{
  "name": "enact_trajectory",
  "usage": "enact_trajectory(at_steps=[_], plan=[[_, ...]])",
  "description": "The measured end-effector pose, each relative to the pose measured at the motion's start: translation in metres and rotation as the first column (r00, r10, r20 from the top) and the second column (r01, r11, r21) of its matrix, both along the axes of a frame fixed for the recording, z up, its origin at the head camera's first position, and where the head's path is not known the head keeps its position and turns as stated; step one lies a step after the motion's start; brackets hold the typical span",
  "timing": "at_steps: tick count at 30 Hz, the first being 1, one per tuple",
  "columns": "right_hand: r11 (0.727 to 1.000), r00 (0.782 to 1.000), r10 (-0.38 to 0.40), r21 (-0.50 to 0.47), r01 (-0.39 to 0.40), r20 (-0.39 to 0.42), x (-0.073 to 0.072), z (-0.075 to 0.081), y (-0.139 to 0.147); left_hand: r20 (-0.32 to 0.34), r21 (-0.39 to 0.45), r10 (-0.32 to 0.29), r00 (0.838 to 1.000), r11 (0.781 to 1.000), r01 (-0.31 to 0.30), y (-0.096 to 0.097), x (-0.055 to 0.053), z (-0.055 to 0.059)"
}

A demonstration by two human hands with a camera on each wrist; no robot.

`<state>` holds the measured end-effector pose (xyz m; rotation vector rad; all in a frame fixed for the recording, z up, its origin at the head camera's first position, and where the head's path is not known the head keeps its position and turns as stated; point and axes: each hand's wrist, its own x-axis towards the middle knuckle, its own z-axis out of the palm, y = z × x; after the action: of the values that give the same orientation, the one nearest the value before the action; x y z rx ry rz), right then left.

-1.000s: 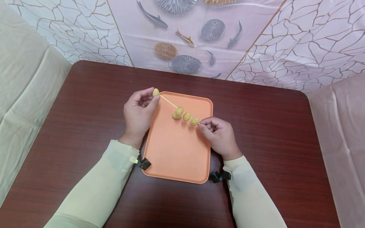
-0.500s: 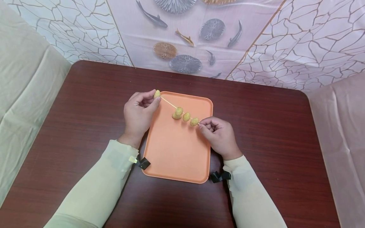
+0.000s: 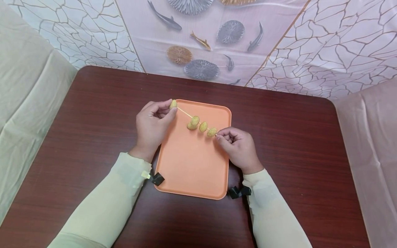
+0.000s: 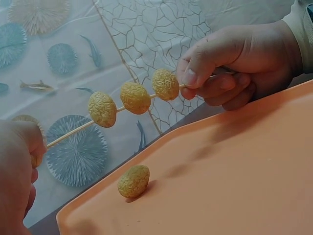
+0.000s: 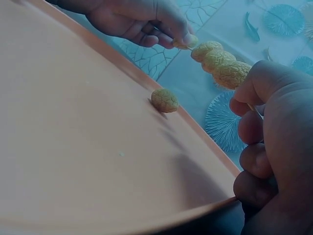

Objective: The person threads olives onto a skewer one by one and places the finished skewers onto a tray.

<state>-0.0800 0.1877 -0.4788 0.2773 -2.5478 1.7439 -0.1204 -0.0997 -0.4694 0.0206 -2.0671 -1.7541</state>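
My left hand (image 3: 152, 124) pinches a small, wrinkled yellow oval ball (image 3: 173, 103) between thumb and fingers. This ball is at the far-left end of a thin wooden skewer (image 4: 71, 133); how deep the tip goes into it is hidden by the fingers. My right hand (image 3: 239, 148) pinches the skewer's opposite end. Near that hand, three similar balls are threaded in a row: one ball (image 4: 165, 84) by my fingertips, a middle ball (image 4: 135, 98) and a third ball (image 4: 102, 109). A bare length of skewer separates them from the left-hand ball. The skewer slants above an orange tray.
One loose yellow ball (image 4: 133, 181) lies on the orange tray (image 3: 192, 165), below the skewer. The tray rests on a dark red-brown wooden table (image 3: 297, 155). Behind the table hangs a patterned cloth (image 3: 214, 34).
My left hand has moved slightly right and down toward the threaded balls, with its ball still pinched. The right hand and the loose ball have stayed in place.
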Motion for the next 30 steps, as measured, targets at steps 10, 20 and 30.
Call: enact_trajectory(at_steps=[10, 20, 30], plan=[[1.000, 1.000, -0.001, -0.007, 0.001, 0.010, -0.0001, -0.0003, -0.0003, 0.005, -0.019, -0.014, 1.000, 1.000, 0.014, 0.0021, 0.0010, 0.0011], [1.000, 1.000, 0.001, -0.009, -0.001, 0.001, -0.0006, -0.0013, -0.0002, 0.030, -0.060, -0.023, 0.999, 0.998, 0.025, 0.0053, 0.0015, 0.0030], [1.000, 1.000, 0.005, -0.011, -0.005, 0.000, -0.0007, -0.0010, -0.0005, 0.005, -0.044, -0.069, 0.998, 0.997, 0.069, 0.0084, 0.0030, 0.0002]])
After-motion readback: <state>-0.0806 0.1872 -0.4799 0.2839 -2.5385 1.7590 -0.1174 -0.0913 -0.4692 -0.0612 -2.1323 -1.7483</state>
